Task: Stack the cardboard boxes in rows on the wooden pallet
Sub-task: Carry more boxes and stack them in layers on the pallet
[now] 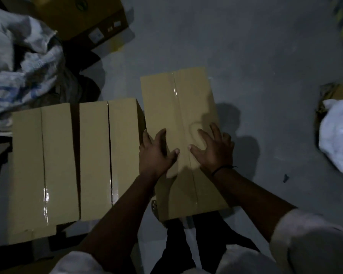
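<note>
The box point(178, 115) sat just right of two boxes point(73, 155) already in a row, its left side close against the nearer one. What carried it was too dark to make out, so I cannot place it on the pallet. Its long axis ran away from the person, with the taped seam point(176, 99) along it. The far end leaned slightly left and reached past the row's far edge. The left hand point(156, 153) and right hand point(212, 149) lay flat on its top, fingers spread, grasping nothing. To finish well, I judge, they should press down and slide it until ends align and seams run parallel. Grey floor point(255, 56) lay beyond, a white bag point(337, 135) to the right.
</note>
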